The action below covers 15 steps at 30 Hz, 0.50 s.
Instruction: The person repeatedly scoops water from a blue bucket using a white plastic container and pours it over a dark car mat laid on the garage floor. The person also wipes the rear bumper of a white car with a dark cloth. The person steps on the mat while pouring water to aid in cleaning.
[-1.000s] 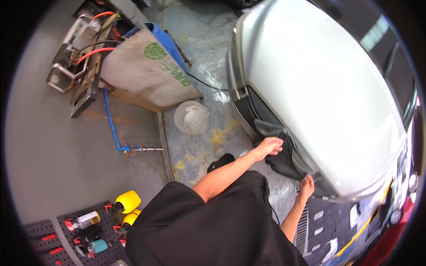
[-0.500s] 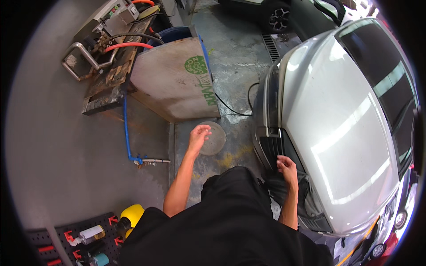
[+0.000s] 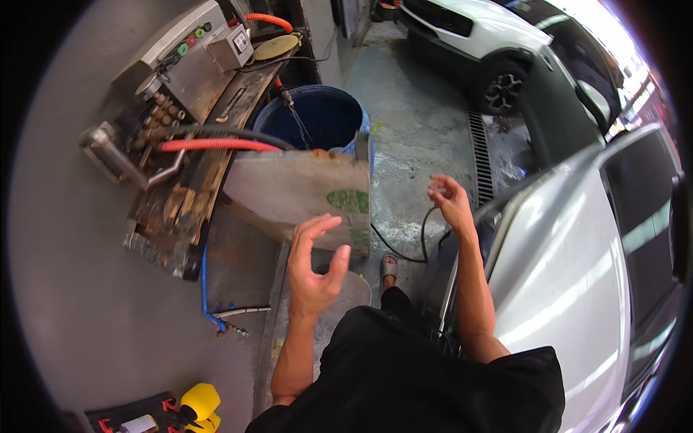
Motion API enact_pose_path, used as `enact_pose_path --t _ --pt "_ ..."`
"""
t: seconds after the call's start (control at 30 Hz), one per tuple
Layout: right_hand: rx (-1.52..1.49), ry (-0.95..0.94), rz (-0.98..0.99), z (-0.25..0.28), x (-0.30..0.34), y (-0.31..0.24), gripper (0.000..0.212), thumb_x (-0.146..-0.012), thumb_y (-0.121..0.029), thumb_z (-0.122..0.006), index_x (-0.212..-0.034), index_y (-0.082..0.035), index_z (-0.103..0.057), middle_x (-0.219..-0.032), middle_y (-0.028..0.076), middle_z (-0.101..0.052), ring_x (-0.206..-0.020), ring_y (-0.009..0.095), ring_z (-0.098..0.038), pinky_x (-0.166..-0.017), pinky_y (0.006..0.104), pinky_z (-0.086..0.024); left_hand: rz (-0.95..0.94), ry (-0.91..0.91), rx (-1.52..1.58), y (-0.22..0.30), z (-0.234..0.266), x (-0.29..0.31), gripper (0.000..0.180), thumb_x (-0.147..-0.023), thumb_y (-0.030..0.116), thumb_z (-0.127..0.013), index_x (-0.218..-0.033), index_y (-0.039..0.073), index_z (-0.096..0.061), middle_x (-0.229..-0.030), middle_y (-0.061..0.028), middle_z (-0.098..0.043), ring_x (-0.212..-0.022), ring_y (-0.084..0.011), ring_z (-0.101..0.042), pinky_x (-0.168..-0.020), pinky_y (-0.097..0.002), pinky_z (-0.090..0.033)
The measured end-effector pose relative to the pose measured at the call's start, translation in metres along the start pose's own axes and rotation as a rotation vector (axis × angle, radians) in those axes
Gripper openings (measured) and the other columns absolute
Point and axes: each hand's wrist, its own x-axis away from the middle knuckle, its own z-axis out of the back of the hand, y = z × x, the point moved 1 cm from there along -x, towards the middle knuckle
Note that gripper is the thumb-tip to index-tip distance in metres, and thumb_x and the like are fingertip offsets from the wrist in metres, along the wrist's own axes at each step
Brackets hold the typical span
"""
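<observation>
My left hand point(image 3: 315, 268) is raised with nothing in it, thumb and fingers spread into a wide curve. It is nearest to a pale board panel point(image 3: 289, 180) bearing a green print, which stands in front of a blue barrel point(image 3: 317, 97). My right hand point(image 3: 449, 200), also without anything in it, hangs over the floor beside the silver car point(image 3: 570, 267), its fingers loosely bent and apart. Below my left hand, a round grey lid or disc point(image 3: 355, 290) lies on the floor, partly covered by the hand and my black clothing.
A worn wooden bench point(image 3: 170, 216) at the left carries a metal control box point(image 3: 195, 65), an orange-red hose point(image 3: 216, 145) and a bent metal handle point(image 3: 119, 155). A black cable point(image 3: 393, 247) crosses the floor. A white car point(image 3: 462, 36) stands beyond a drain grate point(image 3: 478, 151). Yellow bottles point(image 3: 200, 404) hang at lower left.
I have stepped forward; the bench, barrel and panel sit closer and lower in view. My left hand has opened wider, and my right hand has risen farther ahead. One sandalled foot now shows.
</observation>
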Motion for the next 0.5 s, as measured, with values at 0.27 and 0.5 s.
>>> enact_pose_path --t 0.27,0.5 --pt "0.187 -0.307 0.245 -0.099 -0.286 -0.058 0.041 -0.082 -0.001 -0.071 -0.122 -0.008 -0.067 -0.096 0.002 -0.065 -0.080 0.014 -0.062 -0.071 0.0297 -0.053 -0.238 0.104 -0.212 -0.032 -0.099 -0.158 0.049 -0.084 0.019 -0.076 -0.124 -0.003 -0.057 -0.126 -0.0188 -0.059 -0.112 -0.0347 -0.060 -0.097 -0.0417 -0.049" --pt "0.965 -1.163 0.660 -0.255 -0.362 -0.009 0.034 -0.075 -0.005 -0.068 -0.108 -0.013 -0.072 -0.106 0.008 -0.071 -0.095 0.028 -0.069 -0.083 0.0396 -0.056 -0.170 0.132 -0.571 -0.052 -0.145 -0.173 0.015 -0.082 0.022 -0.074 -0.073 0.012 -0.066 -0.069 0.0036 -0.065 -0.055 -0.0120 -0.058 -0.061 -0.0241 -0.043"
